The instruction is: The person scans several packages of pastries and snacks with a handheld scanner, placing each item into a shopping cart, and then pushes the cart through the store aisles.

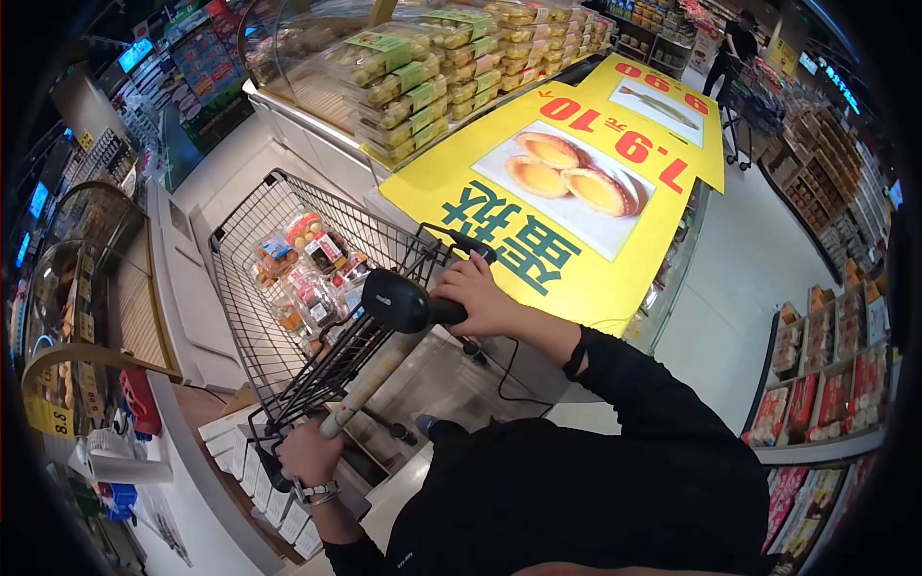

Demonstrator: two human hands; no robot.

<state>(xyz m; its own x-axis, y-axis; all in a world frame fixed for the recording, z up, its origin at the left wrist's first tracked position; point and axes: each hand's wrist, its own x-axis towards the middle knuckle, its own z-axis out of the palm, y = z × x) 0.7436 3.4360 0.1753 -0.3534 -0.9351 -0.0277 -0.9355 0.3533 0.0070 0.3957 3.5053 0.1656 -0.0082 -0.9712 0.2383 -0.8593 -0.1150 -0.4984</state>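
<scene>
A black wire shopping cart (254, 293) stands before me, tilted across the view. My left hand (312, 451) is closed round the left end of its worn grey handle bar (370, 386), a metal watch on that wrist. Towards the bar's right end my right hand (475, 298) is closed, a dark band above its wrist. A rounded black device (396, 300) juts from beside the right fingers; how it is fixed is hidden. Clear plastic packs of food (315, 293) lie inside the cart, several together. A thin black cable (501, 384) hangs below my right forearm.
A yellow price sign (442, 182) picturing egg tarts covers the counter at right. Stacked clear boxes (408, 86) stand behind it. At left is a bakery display case (82, 317). Shelves of packaged goods (826, 384) line the right. A person (735, 48) stands by another cart (754, 106) far off.
</scene>
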